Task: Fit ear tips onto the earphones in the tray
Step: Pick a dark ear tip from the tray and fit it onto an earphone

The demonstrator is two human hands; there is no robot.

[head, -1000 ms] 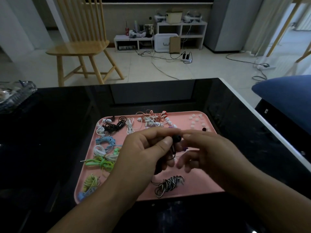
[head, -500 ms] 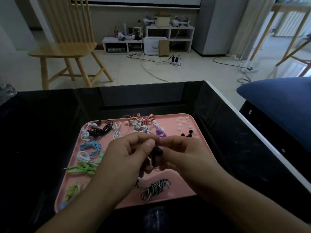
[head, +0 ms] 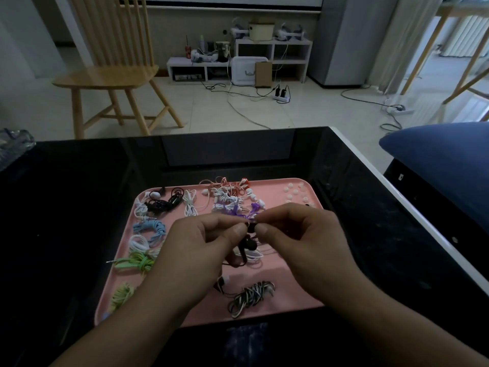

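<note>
Item: black earphone (head: 250, 243), over the pink tray's (head: 296, 276) middle. We are pinching it with our left hand (head: 203, 250) and right hand (head: 301, 239), fingertips meeting at its bud. White ear tips (head: 295, 193) are lying in the tray's far right corner; the tray is sitting on the black worktop (head: 79, 207).

Pale tiled floor (head: 201, 112), dimly lit; cables (head: 238, 99) and a power strip (head: 281, 98) are strewn across it. A wooden chair (head: 111, 78) is placed beyond the black glossy desk (head: 79, 197). White low shelving (head: 272, 59) is set against the far wall, a blue cushion (head: 439, 160) at right.
</note>
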